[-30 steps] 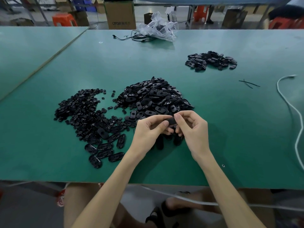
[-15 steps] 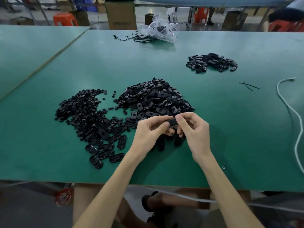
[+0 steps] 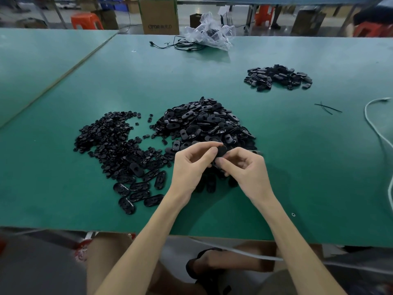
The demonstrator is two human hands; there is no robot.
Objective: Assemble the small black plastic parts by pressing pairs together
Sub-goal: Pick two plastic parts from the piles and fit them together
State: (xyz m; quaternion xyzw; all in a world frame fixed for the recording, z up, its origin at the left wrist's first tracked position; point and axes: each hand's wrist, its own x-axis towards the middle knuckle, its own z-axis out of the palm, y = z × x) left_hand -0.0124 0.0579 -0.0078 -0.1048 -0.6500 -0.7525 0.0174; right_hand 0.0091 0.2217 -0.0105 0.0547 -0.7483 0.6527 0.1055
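At the near middle of the green table (image 3: 297,167), above its surface:

- Left hand (image 3: 190,165): fingers curled, thumb and forefinger pinching one end of a black oval part (image 3: 221,151).
- Right hand (image 3: 246,169): fingers curled, thumb and fingertips clamped on the lower side of the same part. The two hands meet at the part, which is tilted on edge. Whether it is one piece or two pressed together cannot be told.

On the table:

- Large heap of oval parts (image 3: 204,122), just behind the hands.
- Wide scatter of small black parts (image 3: 106,141), left of the heap, its near edge running into it.
- Several oval shells (image 3: 138,188) lying flat and open side up, at the near end of the scatter.
- A few oval parts (image 3: 210,185) in the shadow under the hands.
- Smaller pile of oval parts (image 3: 278,77), far right, well apart from the rest.
- Thin black strips (image 3: 327,107), right of the heap.
- White cord (image 3: 378,133), curving along the right edge.
- Clear plastic bag (image 3: 209,31) with black cables (image 3: 176,44) beside it, at the far edge.

Beyond the table: cardboard box (image 3: 159,15) and orange stool (image 3: 86,21).
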